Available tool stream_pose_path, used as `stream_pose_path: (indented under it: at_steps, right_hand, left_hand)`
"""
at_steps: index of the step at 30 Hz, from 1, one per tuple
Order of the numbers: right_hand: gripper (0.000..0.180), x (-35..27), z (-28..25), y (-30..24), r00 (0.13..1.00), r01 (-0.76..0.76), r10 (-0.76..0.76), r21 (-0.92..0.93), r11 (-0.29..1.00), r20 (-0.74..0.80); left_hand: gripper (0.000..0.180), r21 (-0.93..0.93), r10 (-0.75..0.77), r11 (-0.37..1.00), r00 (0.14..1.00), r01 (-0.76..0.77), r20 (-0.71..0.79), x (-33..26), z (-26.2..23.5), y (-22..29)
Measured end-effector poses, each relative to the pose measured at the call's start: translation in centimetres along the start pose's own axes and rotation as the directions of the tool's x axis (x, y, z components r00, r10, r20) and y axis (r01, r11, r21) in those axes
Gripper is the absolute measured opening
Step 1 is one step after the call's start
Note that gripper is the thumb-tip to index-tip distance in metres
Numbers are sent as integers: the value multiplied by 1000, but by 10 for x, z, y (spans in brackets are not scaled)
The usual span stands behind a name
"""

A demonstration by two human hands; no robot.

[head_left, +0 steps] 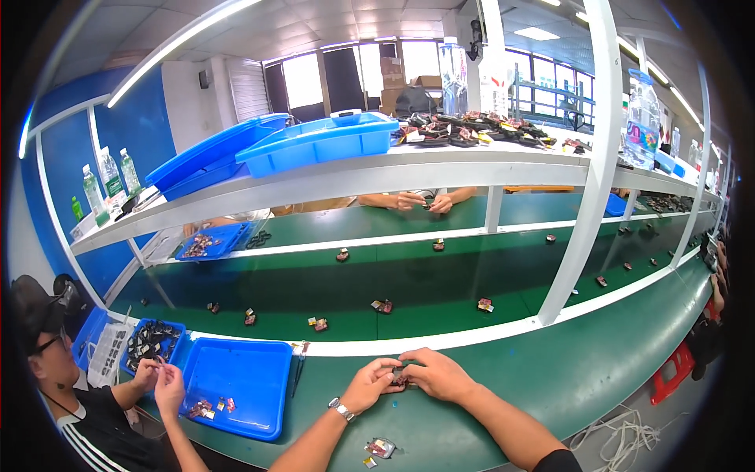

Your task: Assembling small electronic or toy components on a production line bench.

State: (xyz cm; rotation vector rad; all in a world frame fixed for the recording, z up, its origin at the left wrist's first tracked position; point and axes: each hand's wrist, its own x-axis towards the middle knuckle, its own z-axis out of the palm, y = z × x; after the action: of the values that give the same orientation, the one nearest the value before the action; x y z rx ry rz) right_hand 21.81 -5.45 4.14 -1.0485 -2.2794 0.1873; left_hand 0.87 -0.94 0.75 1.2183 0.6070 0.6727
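Nearest the lower edge, a small, flat, grey-and-red part (381,448) lies on the smooth green work surface (503,362), a little yellow-and-white piece (370,462) just beside it. Beyond them, the left hand (368,387), with a silver metal watch (340,408) on its wrist, and the right hand (436,374) meet, fingers curled, both gripping a small dark red-and-black part (399,381) above the surface; the fingers hide much of it. To their left sits a shallow, rectangular blue plastic tray (244,363) with a few reddish parts inside, slim dark tweezers (299,370) by its right edge. Left of it, a co-worker in black (118,425) pinches something too small to tell. Past the white rail (440,344), small parts lie spaced along a dark green belt (425,275), and farther off another person's hands (425,202) hold a small dark object.
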Motion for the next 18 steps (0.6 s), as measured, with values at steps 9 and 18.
stream_pose_path:
  at_steps: [9,18]
  right_hand:
    - [21,2,10,0,999,28,-29,-53,998,-20]
    - [18,-1,16,-5,993,-107,112,103,989,-47]
  left_hand:
    - [30,-25,0,1000,1000,0,-4,0,-5,-2]
    - [29,30,1,1000,1000,0,-12,0,-5,-3]
